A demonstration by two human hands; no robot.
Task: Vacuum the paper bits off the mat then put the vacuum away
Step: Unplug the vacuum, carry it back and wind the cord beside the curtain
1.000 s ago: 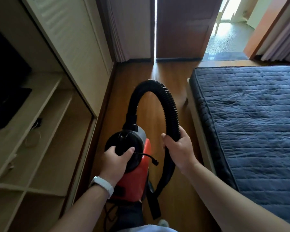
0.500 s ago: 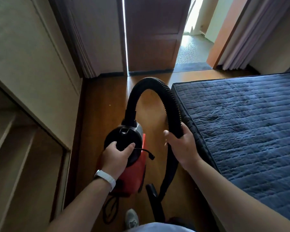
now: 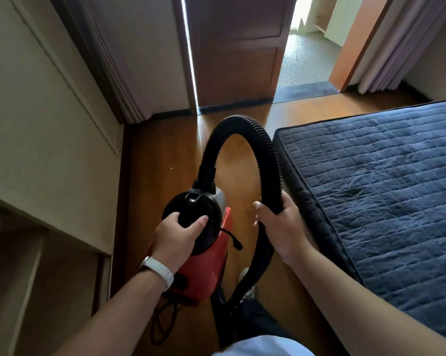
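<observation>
Nearest: the person's pale shirt hem (image 3: 263,346) and a dark trouser leg (image 3: 257,317), one light shoe (image 3: 246,283) on the brown wood floor (image 3: 165,160). A thin black power cord (image 3: 162,322) hung in a loop below the machine.

Left hand (image 3: 177,233), white band on the wrist (image 3: 160,272), was wrapped over the black domed top of the small red-bodied canister vacuum (image 3: 203,265), thumb and fingers closed on it, carried off the floor. A short black stalk (image 3: 229,235) stuck out sideways from the dome.

Right hand (image 3: 281,227) was closed around the black ribbed hose (image 3: 265,155), which arched up from the vacuum's top and ran down through the fist to a black nozzle (image 3: 219,314) near the legs.

To the right, just beside the hose: dark blue quilted mat (image 3: 383,191) lying flat on the floor. No paper bits could be made out on it.

Left: cream cabinet panel (image 3: 49,129) with open shelves (image 3: 16,265) below.

Far: brown wooden door (image 3: 234,52) standing ajar, a bright gap at its hinge side, a lit grey floor beyond the doorway (image 3: 304,62).
</observation>
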